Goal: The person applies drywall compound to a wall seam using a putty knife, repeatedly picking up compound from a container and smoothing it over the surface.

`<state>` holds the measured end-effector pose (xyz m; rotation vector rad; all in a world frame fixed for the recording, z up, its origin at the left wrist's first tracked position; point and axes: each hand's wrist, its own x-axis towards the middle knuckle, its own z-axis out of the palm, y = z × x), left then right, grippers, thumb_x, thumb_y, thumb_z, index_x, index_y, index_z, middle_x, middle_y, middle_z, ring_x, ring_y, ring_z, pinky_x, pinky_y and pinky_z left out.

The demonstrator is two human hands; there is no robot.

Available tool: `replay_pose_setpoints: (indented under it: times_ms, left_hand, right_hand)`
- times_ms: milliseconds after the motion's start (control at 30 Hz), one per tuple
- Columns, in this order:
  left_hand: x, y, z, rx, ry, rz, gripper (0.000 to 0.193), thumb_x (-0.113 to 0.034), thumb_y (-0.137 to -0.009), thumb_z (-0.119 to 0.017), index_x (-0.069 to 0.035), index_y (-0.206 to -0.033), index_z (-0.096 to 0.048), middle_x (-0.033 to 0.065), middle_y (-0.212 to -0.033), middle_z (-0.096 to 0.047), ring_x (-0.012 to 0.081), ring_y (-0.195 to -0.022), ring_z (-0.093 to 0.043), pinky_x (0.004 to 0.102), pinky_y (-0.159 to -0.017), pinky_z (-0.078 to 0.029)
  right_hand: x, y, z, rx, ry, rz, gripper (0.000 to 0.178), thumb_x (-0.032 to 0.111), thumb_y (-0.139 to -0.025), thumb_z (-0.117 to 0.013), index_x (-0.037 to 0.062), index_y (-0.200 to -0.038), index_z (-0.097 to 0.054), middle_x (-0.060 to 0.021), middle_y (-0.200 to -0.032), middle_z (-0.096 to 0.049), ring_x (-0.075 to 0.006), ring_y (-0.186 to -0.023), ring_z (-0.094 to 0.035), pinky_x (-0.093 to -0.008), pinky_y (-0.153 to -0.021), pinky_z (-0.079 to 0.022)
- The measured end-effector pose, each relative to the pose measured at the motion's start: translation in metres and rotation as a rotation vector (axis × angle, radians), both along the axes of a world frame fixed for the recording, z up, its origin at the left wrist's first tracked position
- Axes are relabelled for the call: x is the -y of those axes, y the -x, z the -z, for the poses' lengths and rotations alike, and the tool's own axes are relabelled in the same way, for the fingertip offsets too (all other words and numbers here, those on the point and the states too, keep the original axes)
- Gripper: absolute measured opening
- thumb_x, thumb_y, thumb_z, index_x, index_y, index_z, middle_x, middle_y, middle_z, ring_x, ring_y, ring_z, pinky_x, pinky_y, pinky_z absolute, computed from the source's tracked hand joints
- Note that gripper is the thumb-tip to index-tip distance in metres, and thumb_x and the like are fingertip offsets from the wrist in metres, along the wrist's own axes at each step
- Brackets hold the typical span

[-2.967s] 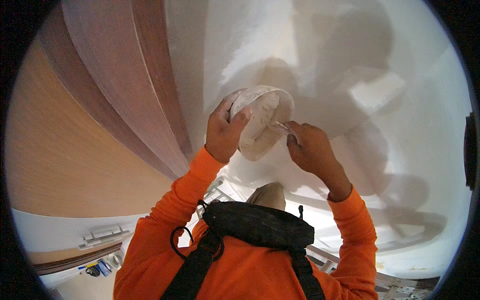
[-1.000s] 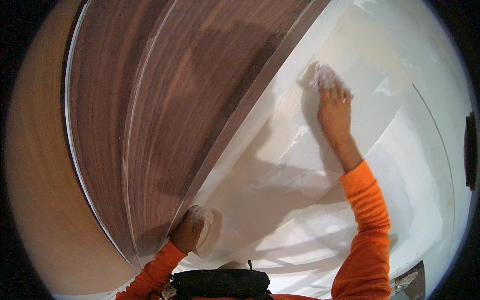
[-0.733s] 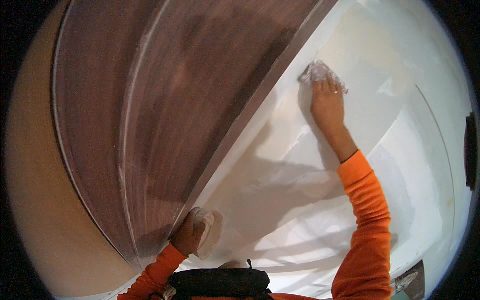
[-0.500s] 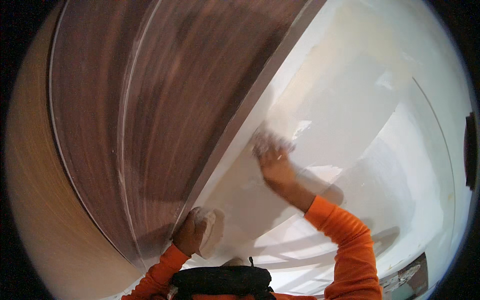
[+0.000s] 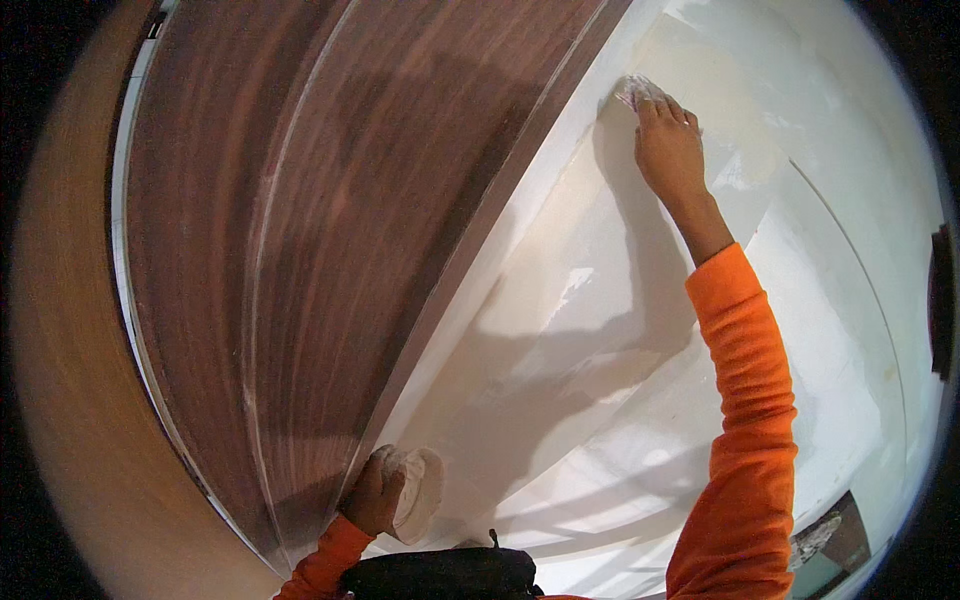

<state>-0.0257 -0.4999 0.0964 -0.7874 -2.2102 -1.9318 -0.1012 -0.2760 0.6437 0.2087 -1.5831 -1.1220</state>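
Putty blade (image 5: pixel 637 93) – pinched in the right hand (image 5: pixel 672 150), flat against the white wall (image 5: pixel 820 330); left hand (image 5: pixel 375 495) grips a white tub (image 5: pixel 418 492) low, handy.

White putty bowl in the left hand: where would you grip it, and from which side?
Grip the white bowl by its rim and outer wall, coming from the wood-panel side, as the left hand does now. Its open mouth seems to tilt toward the white wall, so that side is probably best left free. The right hand is up on the wall, pressing a small pale tool.
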Motion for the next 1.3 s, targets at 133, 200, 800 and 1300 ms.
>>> replay_pose_setpoints:
  times_ms: [133,200,800,1300]
  left_hand:
    - [-0.003,0.008,0.03,-0.189,0.008,0.0,0.057,-0.038,-0.098,-0.046,0.007,-0.131,-0.041,0.0309,-0.129,-0.047,0.0435,-0.122,-0.046,0.0471,-0.106,-0.034]
    - [-0.008,0.011,0.039,-0.237,0.019,0.002,0.057,-0.039,-0.098,-0.046,0.007,-0.131,-0.041,0.0307,-0.129,-0.047,0.0434,-0.122,-0.046,0.047,-0.106,-0.034]
    - [-0.012,0.008,0.013,-0.004,0.0,0.126,0.052,-0.031,-0.097,-0.047,0.005,-0.134,-0.04,0.0293,-0.13,-0.048,0.0407,-0.124,-0.046,0.0442,-0.107,-0.032]
    - [-0.015,0.009,-0.012,-0.043,0.004,0.09,0.054,-0.035,-0.097,-0.048,0.005,-0.132,-0.043,0.0284,-0.131,-0.049,0.0412,-0.123,-0.047,0.0457,-0.107,-0.034]
  right_hand:
    - [0.005,0.012,0.02,0.098,0.046,0.066,0.038,0.009,-0.089,-0.046,0.0016,-0.126,-0.053,-0.0202,-0.121,-0.06,-0.0323,-0.121,-0.053,-0.0493,-0.099,-0.04]
    - [-0.002,0.019,0.053,0.132,0.067,0.071,0.039,0.011,-0.089,-0.046,0.0018,-0.127,-0.052,-0.0205,-0.122,-0.06,-0.0328,-0.122,-0.052,-0.0511,-0.099,-0.039]
    - [-0.02,-0.023,0.212,0.507,0.285,-0.127,0.045,0.005,-0.081,-0.053,0.0026,-0.127,-0.052,-0.0244,-0.117,-0.056,-0.0415,-0.114,-0.051,-0.0574,-0.096,-0.038]
    - [-0.035,0.012,-0.097,-0.036,-0.013,-0.072,0.035,0.011,-0.088,-0.053,0.0122,-0.123,-0.06,-0.0144,-0.109,-0.067,-0.0305,-0.1,-0.065,-0.0463,-0.088,-0.051]
